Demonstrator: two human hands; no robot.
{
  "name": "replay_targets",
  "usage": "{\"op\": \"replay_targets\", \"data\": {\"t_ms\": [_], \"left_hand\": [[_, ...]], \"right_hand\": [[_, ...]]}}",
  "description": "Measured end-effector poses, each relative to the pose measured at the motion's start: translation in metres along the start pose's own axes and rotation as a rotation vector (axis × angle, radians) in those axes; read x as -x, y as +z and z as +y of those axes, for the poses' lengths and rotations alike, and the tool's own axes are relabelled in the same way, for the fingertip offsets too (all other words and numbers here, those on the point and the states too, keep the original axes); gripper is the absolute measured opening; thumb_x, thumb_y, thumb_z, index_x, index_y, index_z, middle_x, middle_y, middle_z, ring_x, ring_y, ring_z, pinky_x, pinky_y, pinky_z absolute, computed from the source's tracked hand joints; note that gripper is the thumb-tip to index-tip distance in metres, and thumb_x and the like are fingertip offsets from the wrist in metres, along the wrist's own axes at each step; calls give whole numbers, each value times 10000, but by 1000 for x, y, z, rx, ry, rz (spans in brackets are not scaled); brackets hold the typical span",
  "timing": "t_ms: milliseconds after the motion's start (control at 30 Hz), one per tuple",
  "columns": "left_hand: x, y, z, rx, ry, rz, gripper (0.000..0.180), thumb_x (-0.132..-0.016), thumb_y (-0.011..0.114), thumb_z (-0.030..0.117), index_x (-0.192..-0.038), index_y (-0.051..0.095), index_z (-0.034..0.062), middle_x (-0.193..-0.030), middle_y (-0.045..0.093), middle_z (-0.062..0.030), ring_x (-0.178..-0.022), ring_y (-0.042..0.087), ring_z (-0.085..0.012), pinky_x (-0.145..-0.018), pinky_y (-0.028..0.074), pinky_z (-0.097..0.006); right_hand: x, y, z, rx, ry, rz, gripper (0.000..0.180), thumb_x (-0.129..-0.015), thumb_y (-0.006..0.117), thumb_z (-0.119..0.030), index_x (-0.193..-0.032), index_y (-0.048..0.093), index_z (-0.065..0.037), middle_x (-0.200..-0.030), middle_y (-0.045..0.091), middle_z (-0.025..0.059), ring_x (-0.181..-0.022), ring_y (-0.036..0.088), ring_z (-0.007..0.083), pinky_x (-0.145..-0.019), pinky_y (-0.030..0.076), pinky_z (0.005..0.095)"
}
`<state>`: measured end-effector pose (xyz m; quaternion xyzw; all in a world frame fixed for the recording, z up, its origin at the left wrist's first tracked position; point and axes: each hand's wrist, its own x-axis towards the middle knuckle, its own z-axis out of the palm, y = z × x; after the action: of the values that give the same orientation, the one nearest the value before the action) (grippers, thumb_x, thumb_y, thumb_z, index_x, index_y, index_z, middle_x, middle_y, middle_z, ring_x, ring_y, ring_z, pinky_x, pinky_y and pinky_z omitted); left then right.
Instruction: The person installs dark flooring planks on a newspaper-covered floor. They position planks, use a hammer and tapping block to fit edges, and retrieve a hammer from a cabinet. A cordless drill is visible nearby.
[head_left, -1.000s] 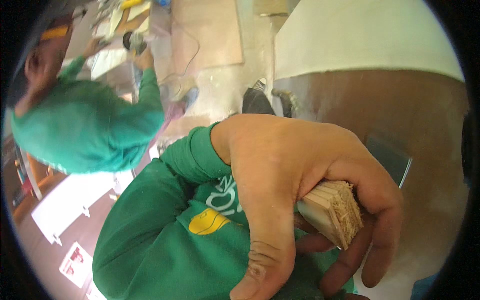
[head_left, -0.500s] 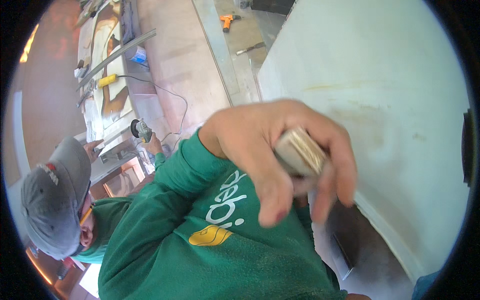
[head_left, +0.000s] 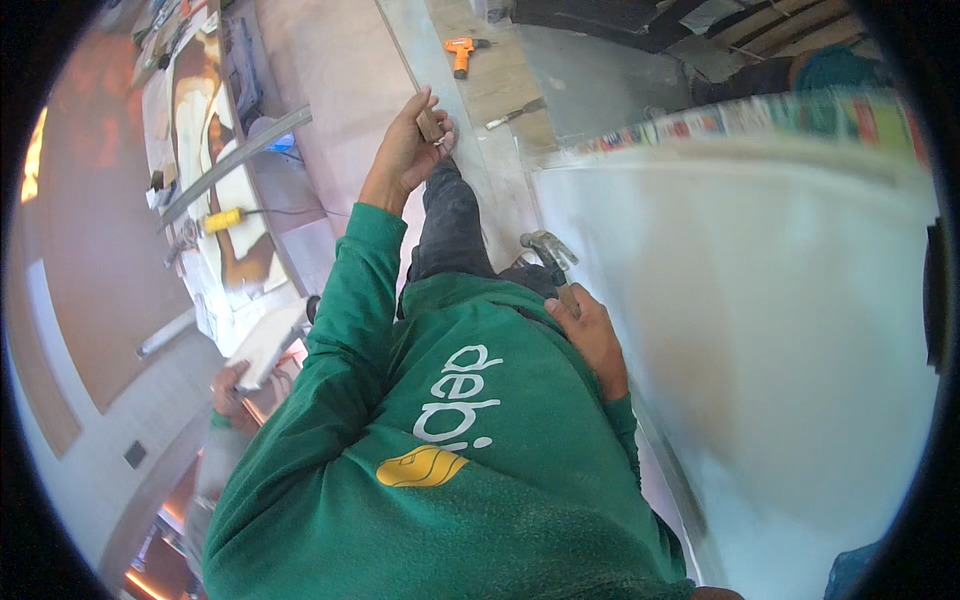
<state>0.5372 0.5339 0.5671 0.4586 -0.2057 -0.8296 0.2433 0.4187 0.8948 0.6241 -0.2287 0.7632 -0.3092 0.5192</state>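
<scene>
A small wooden block (head_left: 430, 124) is pinched in the fingers of my left hand (head_left: 402, 145), which is held out ahead of my body above my dark-trousered leg. My right hand (head_left: 597, 340) wraps round the handle of a claw hammer (head_left: 549, 250), low in front of my waist. The hammer's metal head points away from me, beside a large whitish panel (head_left: 730, 300). Part of the handle is hidden by my fingers. The block and the hammer are well apart.
On the floor ahead lie an orange drill (head_left: 461, 56) and a scraper-like tool (head_left: 515, 113). At left, a workbench carries a metal bar (head_left: 235, 168) and a yellow-bodied power tool (head_left: 222, 220). A co-worker's hand (head_left: 230, 388) holds a pale piece (head_left: 268, 345) nearby.
My left hand has moved away from the camera and to the left with the block. My right hand and the hammer have come into view. The co-worker's capped head has left the picture.
</scene>
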Motion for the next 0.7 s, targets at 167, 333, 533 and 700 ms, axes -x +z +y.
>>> {"op": "replay_targets", "data": {"t_ms": [167, 333, 533, 700], "left_hand": [[-117, -72, 37, -139, -122, -70, 236, -1025, 612, 167, -1203, 550, 24, -944, 601, -82, -921, 631, -213, -870, 570, -370], [-187, -124, 61, -1545, 109, -242, 411, -977, 648, 260, -1209, 567, -69, -1101, 637, -253, -1029, 637, -402, -971, 526, -448], [-124, -70, 127, -1940, -68, -572, 413, -914, 703, 411, -1060, 677, 25, -1081, 692, -267, -1034, 669, -433, -897, 541, -507], [-186, -65, 160, -1835, -175, -672, 323, -932, 694, 361, -1017, 690, 49, -988, 734, -166, -962, 710, -360, -857, 553, -480]], "right_hand": [[-79, 22, -89, -50, 92, 100, 392, -982, 682, -351, -985, 588, 30, -813, 614, 183, -737, 539, 245, -718, 474, 414], [-131, 29, -145, 108, 158, 209, 351, -970, 688, -329, -1024, 632, 14, -822, 638, 152, -746, 589, 260, -734, 492, 399], [-195, 41, -137, 142, 176, 316, 324, -917, 711, -243, -1135, 688, -5, -943, 699, 190, -963, 689, 355, -894, 520, 425], [-249, 63, -137, -7, 276, 246, 250, -898, 716, -235, -1018, 681, -19, -940, 691, 206, -900, 680, 375, -810, 509, 450]]}}
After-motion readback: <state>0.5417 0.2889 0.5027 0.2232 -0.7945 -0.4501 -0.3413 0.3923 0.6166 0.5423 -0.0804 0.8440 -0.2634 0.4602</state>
